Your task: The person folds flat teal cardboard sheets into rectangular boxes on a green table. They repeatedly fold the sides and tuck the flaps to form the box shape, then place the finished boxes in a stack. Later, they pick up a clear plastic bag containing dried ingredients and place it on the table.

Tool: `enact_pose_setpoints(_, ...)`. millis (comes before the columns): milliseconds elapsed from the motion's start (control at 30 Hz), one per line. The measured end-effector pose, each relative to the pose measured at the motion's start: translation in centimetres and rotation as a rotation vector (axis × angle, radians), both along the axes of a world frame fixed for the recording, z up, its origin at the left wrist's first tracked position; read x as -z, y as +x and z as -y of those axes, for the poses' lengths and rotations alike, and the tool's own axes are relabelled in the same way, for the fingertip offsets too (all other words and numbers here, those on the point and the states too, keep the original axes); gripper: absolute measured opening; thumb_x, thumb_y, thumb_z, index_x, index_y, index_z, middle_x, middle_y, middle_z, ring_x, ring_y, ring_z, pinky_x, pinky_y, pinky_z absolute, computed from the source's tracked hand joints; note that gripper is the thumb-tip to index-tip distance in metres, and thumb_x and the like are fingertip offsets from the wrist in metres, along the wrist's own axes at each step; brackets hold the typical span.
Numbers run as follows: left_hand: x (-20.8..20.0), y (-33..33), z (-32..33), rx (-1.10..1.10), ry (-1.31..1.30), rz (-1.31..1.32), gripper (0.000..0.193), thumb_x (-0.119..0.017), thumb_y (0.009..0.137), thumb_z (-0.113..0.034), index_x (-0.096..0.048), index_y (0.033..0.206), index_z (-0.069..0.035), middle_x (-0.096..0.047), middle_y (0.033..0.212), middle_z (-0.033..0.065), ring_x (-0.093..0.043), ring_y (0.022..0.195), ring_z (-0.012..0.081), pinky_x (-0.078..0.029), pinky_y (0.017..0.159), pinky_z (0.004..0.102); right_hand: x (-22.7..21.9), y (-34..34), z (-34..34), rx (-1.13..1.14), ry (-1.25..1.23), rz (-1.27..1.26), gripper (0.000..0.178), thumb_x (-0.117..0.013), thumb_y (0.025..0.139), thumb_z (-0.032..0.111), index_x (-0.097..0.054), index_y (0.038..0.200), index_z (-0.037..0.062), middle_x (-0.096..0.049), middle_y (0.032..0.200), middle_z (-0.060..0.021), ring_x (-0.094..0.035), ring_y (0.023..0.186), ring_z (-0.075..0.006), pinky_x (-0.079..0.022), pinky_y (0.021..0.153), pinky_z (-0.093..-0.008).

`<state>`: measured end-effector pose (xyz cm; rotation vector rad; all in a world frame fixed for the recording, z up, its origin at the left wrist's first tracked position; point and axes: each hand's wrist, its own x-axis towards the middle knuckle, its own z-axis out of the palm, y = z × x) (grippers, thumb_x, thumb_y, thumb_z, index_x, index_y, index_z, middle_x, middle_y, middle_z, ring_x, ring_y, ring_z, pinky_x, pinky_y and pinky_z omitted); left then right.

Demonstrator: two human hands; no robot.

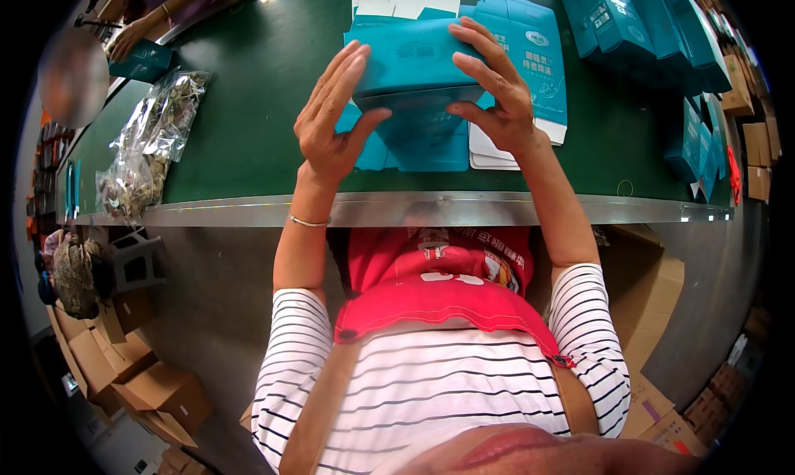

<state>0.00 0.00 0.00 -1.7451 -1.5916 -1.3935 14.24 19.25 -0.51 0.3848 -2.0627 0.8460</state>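
A teal cardboard box (411,54) is held up between my two hands over the green table (273,86). My left hand (331,115) presses its left side, fingers stretched along it and thumb toward the near lower edge. Around the right end curls my right hand (499,90), its fingertips on the top face and its thumb near the lower edge. Behind and beneath the box lie flattened teal cartons (542,65) with white flaps, partly hidden by the box and hands. Whether the box holds anything cannot be seen.
Clear plastic bags (153,148) of dried brownish pieces lie at the left. Several teal boxes (609,19) stand far right, with more teal boxes (686,144) nearer. At the upper left, another person's hand (128,36) touches a teal box (147,61). A metal edge (414,208) borders the table.
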Motion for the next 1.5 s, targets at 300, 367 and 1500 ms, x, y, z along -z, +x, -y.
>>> enact_pose_setpoints(300,-0.2,0.7,0.1,-0.080,0.049,0.047,0.035,-0.072,0.075,-0.007,-0.066,0.109,-0.009,-0.061,0.120,0.0118,-0.054,0.117,0.0304,-0.047,0.094,0.0396,-0.2,0.3,0.3,-0.023,-0.056,0.005,0.032,-0.068,0.079,0.011,-0.068,0.109,0.0230,-0.048,0.134,-0.0089,-0.041,0.129,-0.0327,-0.040,0.101,-0.0471)
enact_pose_setpoints(367,-0.1,0.6,0.3,-0.082,0.026,0.007,0.032,-0.072,0.075,-0.006,-0.067,0.107,-0.009,-0.061,0.120,0.0116,-0.055,0.116,0.0298,-0.047,0.094,0.0391,-0.6,0.4,0.6,0.002,-0.045,0.015,0.028,-0.068,0.079,0.010,-0.071,0.104,0.0224,-0.049,0.134,-0.0086,-0.041,0.128,-0.0323,-0.041,0.100,-0.0463)
enact_pose_setpoints(1500,8.1,1.8,1.8,-0.441,-0.517,0.345,0.059,-0.066,0.082,-0.011,-0.040,0.134,0.001,-0.048,0.131,0.0195,-0.042,0.123,0.0379,-0.035,0.102,0.0437,0.5,12.3,-23.1,0.124,-1.872,-0.227,0.081,-0.056,0.092,0.023,0.003,0.145,0.0058,0.001,0.147,-0.0275,-0.007,0.134,-0.0515,-0.029,0.107,-0.0596)
